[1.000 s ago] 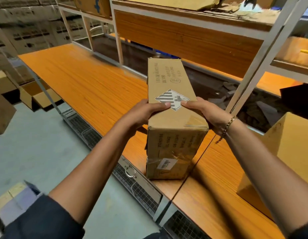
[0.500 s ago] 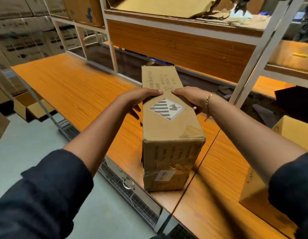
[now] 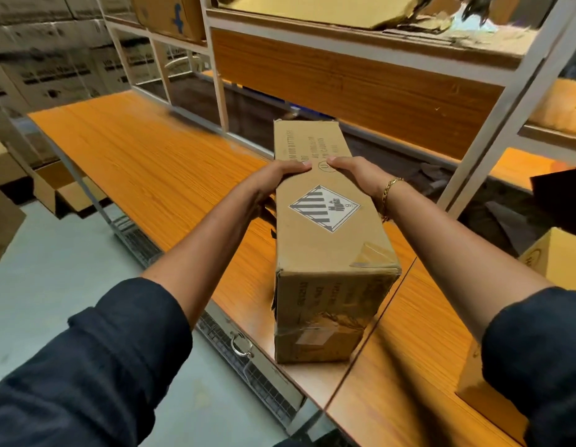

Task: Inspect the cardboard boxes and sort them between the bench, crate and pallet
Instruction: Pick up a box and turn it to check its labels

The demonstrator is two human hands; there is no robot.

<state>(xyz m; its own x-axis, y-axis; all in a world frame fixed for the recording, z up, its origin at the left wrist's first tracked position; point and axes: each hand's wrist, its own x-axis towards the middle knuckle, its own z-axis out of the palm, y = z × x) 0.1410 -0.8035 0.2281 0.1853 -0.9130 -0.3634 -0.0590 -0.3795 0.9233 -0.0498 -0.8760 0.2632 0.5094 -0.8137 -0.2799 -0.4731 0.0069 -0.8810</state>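
A long brown cardboard box (image 3: pixel 328 250) with a striped diamond hazard label lies lengthwise on the orange wooden bench (image 3: pixel 144 162), its near end at the bench's front edge. The near end looks crumpled, with torn tape. My left hand (image 3: pixel 277 182) grips the box's left side and my right hand (image 3: pixel 357 175) grips its right side, both past the label, thumbs on top.
A second cardboard box (image 3: pixel 551 262) stands on the bench at the right. White shelf posts (image 3: pixel 493 124) and a wooden shelf panel (image 3: pixel 361 82) rise behind. Stacked cartons (image 3: pixel 45 72) fill the far left, open boxes (image 3: pixel 54 191) sit on the grey floor.
Both hands have slid along the box from near its label toward its far half. The box lies further from me on the bench.
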